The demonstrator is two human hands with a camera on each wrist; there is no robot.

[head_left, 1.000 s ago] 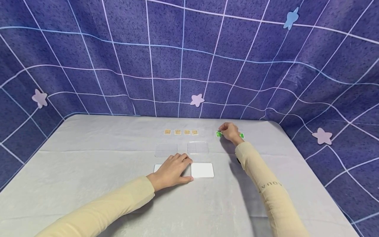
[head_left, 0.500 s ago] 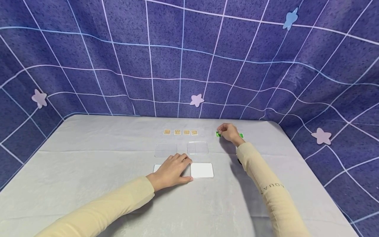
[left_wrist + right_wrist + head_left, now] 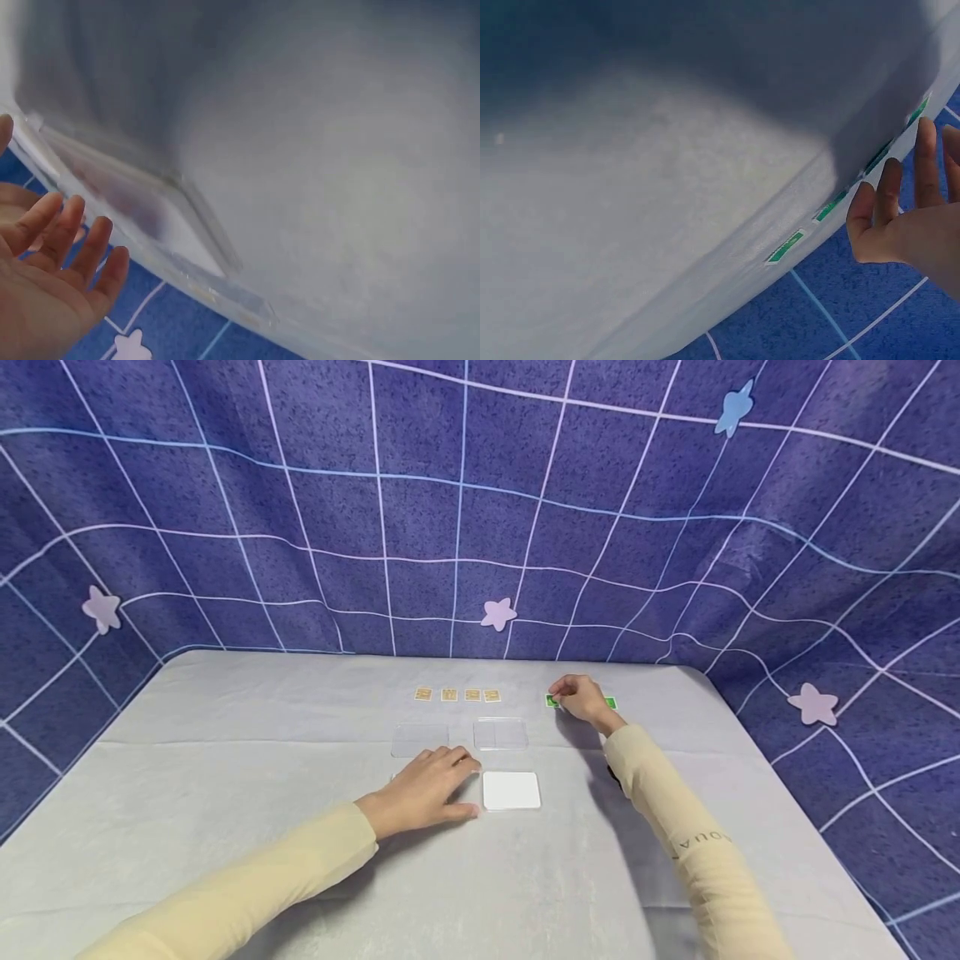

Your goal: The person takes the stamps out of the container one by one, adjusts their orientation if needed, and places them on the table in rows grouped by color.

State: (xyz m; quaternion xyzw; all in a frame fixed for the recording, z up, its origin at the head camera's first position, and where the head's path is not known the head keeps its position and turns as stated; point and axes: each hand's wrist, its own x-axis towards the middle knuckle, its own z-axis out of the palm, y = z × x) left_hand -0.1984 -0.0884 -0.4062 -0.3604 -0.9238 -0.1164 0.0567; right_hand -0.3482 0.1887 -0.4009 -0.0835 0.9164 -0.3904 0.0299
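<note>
My left hand (image 3: 427, 785) hovers over the table with its fingers loosely spread, just left of a white card in a clear case (image 3: 512, 790). Beneath it, another case is mostly hidden. In the left wrist view, the left hand (image 3: 56, 270) holds nothing. At the back right, my right hand (image 3: 583, 697) reaches over a row of small green stamp-like squares. Its fingertips touch or nearly touch the leftmost green square (image 3: 552, 701), which lies flat. In the right wrist view, several green squares (image 3: 785, 246) line the table beside the right hand (image 3: 907, 210).
Several tan stamp-like squares (image 3: 449, 695) lie in a row at the back. Two clear plastic pieces, a left one (image 3: 420, 740) and a right one (image 3: 501, 734), rest in front of them. A blue-purple curtain (image 3: 420, 510) hangs behind the grey-covered table (image 3: 225, 760).
My left hand has drawn slightly left, off the edge of the card case. My right hand stays by the leftmost green square, its wrist a little lower.
</note>
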